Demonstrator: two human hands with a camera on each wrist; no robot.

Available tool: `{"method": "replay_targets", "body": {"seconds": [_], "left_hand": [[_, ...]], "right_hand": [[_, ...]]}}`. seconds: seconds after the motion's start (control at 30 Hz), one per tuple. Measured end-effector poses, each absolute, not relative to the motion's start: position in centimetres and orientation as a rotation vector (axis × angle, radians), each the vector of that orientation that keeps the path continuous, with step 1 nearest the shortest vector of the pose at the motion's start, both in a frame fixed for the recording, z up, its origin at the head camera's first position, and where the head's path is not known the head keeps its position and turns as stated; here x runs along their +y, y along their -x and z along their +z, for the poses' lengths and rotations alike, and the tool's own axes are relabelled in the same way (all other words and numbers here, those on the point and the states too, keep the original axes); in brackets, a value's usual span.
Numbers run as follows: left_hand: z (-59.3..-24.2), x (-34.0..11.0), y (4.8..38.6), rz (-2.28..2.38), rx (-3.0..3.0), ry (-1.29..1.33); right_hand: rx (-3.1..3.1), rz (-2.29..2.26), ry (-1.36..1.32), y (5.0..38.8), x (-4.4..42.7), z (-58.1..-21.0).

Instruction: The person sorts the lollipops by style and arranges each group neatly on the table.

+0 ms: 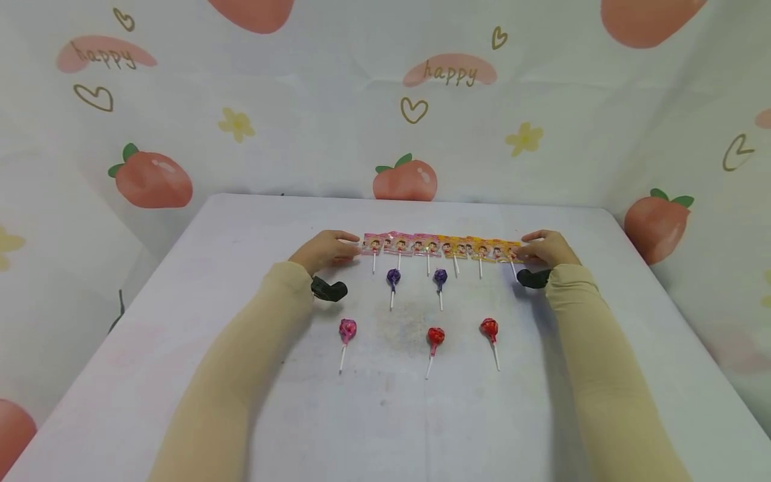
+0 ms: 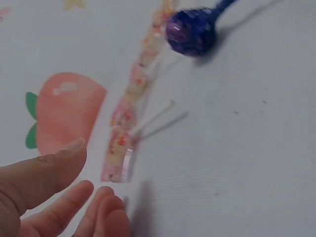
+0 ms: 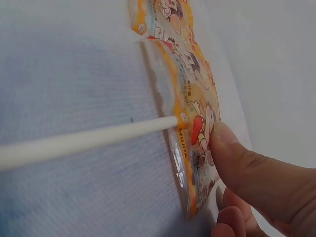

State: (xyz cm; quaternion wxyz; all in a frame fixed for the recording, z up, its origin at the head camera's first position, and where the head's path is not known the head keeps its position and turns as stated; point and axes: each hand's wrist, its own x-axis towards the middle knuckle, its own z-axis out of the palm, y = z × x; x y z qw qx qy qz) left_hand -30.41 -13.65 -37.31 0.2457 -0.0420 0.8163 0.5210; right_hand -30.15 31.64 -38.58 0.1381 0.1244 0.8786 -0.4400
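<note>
Wrapped lollipops lie in a joined-looking row, pink wrappers (image 1: 400,244) on the left and orange wrappers (image 1: 482,250) on the right, with white sticks toward me. Just past the pink end is my left hand (image 1: 328,251), its thumb and fingers apart and nothing between them. In the left wrist view a small gap separates the fingertips from the last pink-wrapped lollipop (image 2: 117,155). My right hand (image 1: 549,249) pinches the end orange-wrapped lollipop (image 3: 197,128); its thumb lies on the wrapper, other fingers curl beside it, partly hidden.
Two purple lollipops (image 1: 393,276) lie in front of the row. Nearer to me are a pink lollipop (image 1: 347,328) and two red lollipops (image 1: 489,328). The white table (image 1: 373,428) ends at a printed cloth backdrop (image 1: 325,134).
</note>
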Motion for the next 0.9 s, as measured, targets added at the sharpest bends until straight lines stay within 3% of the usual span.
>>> {"method": "replay_targets", "body": {"seconds": [0.23, 0.5, 0.9], "left_hand": [[-34.4, -14.4, 29.2, 1.493, 2.178, -0.008], [-31.4, -15.4, 25.4, 1.446, 2.220, -0.239], [-32.5, -16.7, 20.6, 1.304, 2.285, -0.356]], "right_hand": [[2.525, -1.299, -0.355, 30.0, 31.6, -38.3], [2.520, -1.307, -0.356, 30.1, 31.5, -38.5], [2.476, -1.357, -0.386, 29.8, 31.5, -38.5]]}}
